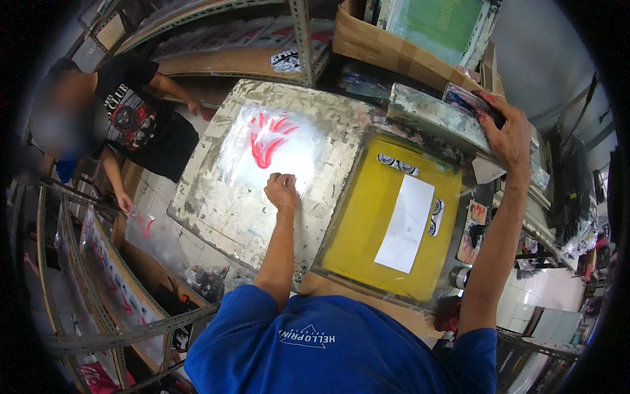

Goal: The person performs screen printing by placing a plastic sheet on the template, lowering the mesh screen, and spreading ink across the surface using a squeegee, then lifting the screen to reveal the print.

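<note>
L hand (282, 192): fingers curled, knuckles up, pressing down on clear bag (272, 150) at its near edge. Whether it pinches the film or only presses, cannot tell. Bag lies flat on worn, paint-stained table (216, 203), approx. centre of the top; red brush-stroke print (268, 141) shows on the bag, just beyond the hand.

R hand (506, 134): arm extended fwd, fingers wrapped over far right corner of screen frame (436, 118). Frame is tilted up off the base at the far side; its edge is crusted w/ dried ink. Below it, yellow mesh (367, 217) w/ white paper strip (407, 223) lying on it, black design parts showing at both ends of the strip. Frame sits just R of table, touching its edge.

Other person (141, 125) in black T-shirt stands at table's far L corner; one hand near a printed bag (147, 230) hanging beside a metal rack (98, 289). Cardboard box (387, 46) w/ green screen (440, 23) stands behind the frame. Shelf (230, 39) behind table carries stacked prints.
</note>
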`<act>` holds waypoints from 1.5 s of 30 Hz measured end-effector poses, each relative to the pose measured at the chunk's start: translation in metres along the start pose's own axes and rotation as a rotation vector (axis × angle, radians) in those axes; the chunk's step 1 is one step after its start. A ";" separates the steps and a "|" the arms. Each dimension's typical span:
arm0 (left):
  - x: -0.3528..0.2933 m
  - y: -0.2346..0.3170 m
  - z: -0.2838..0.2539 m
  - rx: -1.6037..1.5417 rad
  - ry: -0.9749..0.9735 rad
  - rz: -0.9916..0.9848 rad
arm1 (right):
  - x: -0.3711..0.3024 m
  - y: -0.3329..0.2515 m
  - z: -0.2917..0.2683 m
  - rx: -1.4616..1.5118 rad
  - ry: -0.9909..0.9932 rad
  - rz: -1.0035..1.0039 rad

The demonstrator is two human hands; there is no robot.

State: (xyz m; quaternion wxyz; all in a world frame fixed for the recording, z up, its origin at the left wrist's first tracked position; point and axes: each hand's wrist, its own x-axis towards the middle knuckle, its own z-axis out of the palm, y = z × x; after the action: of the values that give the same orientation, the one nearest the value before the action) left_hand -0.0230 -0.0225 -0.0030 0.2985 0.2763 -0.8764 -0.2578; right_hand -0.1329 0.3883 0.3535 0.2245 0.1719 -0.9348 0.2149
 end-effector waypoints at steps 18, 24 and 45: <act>-0.141 0.154 0.048 -0.059 -0.829 0.800 | 0.005 0.012 0.008 -0.066 0.101 -0.077; -0.139 0.167 0.064 -0.072 -0.834 0.816 | 0.002 0.009 0.008 -0.085 0.126 -0.110; -0.144 0.174 0.067 -0.062 -0.673 0.883 | -0.006 0.000 0.009 -0.071 0.141 -0.103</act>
State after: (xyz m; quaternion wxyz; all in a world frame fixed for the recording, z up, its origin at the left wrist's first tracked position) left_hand -0.0285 0.2127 0.0030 0.0896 -0.2237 -0.9479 -0.2082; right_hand -0.1310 0.3853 0.3437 0.3065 0.1961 -0.9136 0.1815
